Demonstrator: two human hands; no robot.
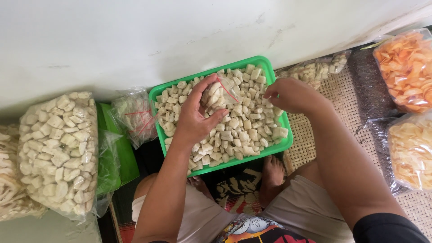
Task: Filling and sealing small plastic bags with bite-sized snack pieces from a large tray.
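A green plastic tray heaped with pale cream cracker pieces sits in front of my crossed legs. My left hand hovers over the tray's left half, gripping a small clear plastic bag partly filled with pieces; a thin red line runs along the bag. My right hand is at the tray's upper right, fingers pinched together over the pile near the bag's mouth; whether it holds a piece is hidden.
A large clear sack of the same pale pieces stands at left, with a bundle of small clear bags beside it. A filled small bag lies right of the tray. Bags of orange chips rest on a woven mat.
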